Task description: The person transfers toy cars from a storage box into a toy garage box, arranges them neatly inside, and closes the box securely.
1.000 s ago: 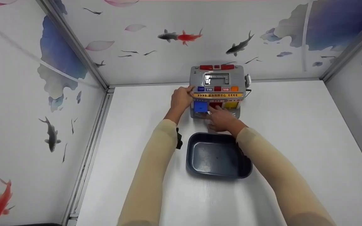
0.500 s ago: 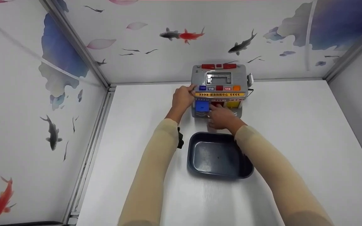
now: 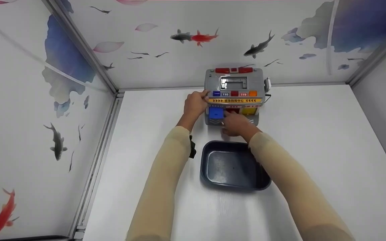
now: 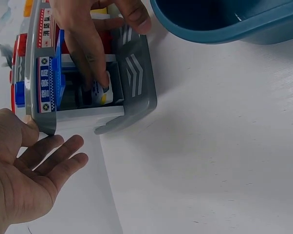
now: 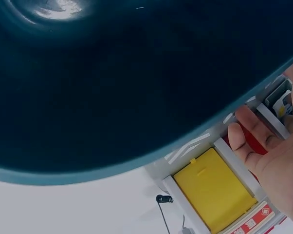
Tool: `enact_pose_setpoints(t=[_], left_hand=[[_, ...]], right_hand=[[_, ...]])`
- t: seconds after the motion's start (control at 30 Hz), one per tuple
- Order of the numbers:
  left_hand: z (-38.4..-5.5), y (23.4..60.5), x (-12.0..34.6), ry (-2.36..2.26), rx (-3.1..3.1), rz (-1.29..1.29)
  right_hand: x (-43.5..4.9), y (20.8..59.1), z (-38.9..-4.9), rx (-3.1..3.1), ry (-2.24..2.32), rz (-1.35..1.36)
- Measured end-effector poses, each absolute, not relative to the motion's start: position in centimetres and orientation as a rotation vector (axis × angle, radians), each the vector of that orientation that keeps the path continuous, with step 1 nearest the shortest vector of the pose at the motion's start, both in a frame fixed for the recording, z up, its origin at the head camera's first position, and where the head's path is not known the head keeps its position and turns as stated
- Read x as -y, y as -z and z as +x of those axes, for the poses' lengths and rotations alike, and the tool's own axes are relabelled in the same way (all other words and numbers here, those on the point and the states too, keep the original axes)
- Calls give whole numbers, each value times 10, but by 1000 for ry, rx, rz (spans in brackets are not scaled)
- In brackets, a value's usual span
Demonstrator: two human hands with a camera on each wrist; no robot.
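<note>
A grey toy emergency station [image 3: 234,85] stands at the table's back, its blue door [image 3: 216,112] swung up. Beside its left edge, my left hand [image 3: 195,106] touches the roof corner; in the left wrist view its thumb lies at the edge and the other visible fingers hang relaxed below. My right hand [image 3: 237,124] reaches into the bay under the blue door. There its fingers pinch a small toy car [image 4: 105,95], white with yellow, mostly hidden by fingers and bay walls. The red door [image 5: 256,139] and yellow door [image 5: 212,187] are down.
A dark blue plastic basin [image 3: 209,182] sits on the white table [image 3: 139,160] in front of the station, under my right forearm. Walls printed with fish [image 3: 259,47] and lotus rise behind and at both sides. A thin black cord [image 5: 163,214] hangs at the station's right side.
A dark, shiny bit seen below the blue door a second ago no longer shows there. My right hand has shifted slightly toward the station; the left hand stays at its corner.
</note>
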State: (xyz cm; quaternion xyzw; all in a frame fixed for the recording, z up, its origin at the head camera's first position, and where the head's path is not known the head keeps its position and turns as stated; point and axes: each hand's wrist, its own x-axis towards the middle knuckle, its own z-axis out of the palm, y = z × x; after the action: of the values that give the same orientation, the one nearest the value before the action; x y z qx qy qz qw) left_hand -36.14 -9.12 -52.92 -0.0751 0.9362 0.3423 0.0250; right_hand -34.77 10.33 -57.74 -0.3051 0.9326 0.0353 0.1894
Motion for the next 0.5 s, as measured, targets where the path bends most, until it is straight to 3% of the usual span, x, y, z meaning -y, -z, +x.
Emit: enact_pose_setpoints(t=[0.5], left_hand=[[-362,529,88,-1081,-2872,-294]], right_hand=[[-142,580,-340,-2724,151,-1277]])
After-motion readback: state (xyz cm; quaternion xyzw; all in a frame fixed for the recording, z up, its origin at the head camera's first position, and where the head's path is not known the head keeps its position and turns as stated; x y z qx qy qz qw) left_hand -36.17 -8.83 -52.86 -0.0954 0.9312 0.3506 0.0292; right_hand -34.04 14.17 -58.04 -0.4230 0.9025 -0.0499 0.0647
